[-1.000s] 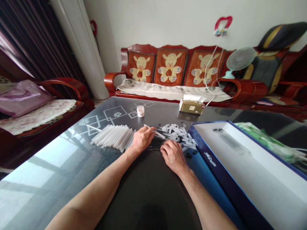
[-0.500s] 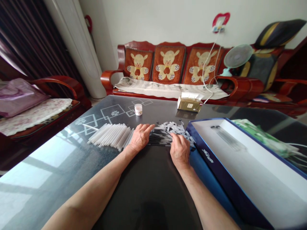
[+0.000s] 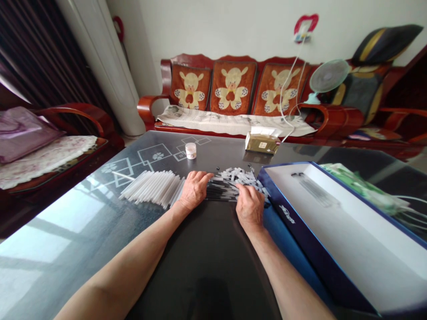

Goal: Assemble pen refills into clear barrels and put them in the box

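My left hand (image 3: 195, 190) is closed in a pinch at the left end of a pile of thin dark pen refills (image 3: 220, 192). My right hand (image 3: 249, 204) pinches too, with thumb and forefinger at the pile's right side. A thin refill seems to run between both sets of fingertips, though its ends are hidden. Behind the right fingers lies a heap of small whitish caps (image 3: 243, 174). Left of my left hand, clear white pen barrels (image 3: 151, 189) lie side by side in a row.
At the right stands a shallow blue box (image 3: 350, 240), white inside, with several thin clear pens (image 3: 315, 190) in it. A small white tub (image 3: 191, 151) and a tissue pack (image 3: 262, 141) stand farther back on the dark glossy table (image 3: 207, 249). Green plastic packaging (image 3: 363, 184) lies beyond the box.
The view has shifted slightly. Both hands keep nearly the same pinched pose over the refills, with hardly any movement.
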Demonstrator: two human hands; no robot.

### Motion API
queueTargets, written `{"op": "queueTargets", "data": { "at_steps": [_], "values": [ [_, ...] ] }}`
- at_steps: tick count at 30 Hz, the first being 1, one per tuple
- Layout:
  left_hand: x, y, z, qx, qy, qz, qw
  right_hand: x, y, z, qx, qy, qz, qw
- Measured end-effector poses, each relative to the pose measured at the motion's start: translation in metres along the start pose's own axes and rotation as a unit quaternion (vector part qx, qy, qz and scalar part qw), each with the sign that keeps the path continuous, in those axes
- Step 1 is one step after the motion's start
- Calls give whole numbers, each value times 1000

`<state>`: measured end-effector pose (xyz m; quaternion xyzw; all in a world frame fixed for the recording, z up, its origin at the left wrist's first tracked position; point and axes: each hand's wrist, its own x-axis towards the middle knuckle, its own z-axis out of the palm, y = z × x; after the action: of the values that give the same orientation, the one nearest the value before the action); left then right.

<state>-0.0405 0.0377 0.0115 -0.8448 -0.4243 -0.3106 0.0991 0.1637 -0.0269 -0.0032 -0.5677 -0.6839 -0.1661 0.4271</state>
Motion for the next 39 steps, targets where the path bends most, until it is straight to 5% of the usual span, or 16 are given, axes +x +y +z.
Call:
{"op": "queueTargets", "data": {
  "at_steps": [8, 17, 24, 31, 39],
  "values": [
    [1, 11, -8, 30, -36, 50, 998, 1, 0, -1, -5, 6, -22, 1000],
    [3, 43, -11, 36, -81, 65, 994, -1, -6, 4, 99, -11, -17, 995],
    [-2, 41, -3, -3, -104, 108, 989, 1, -12, 4, 184, 8, -17, 983],
    [-3, 39, 0, -8, -89, 92, 992, 3, -10, 2, 126, 76, 51, 988],
    [-4, 42, -1, -21, -106, 87, 990, -1, -6, 7, 154, 63, 64, 984]
  ]
}}
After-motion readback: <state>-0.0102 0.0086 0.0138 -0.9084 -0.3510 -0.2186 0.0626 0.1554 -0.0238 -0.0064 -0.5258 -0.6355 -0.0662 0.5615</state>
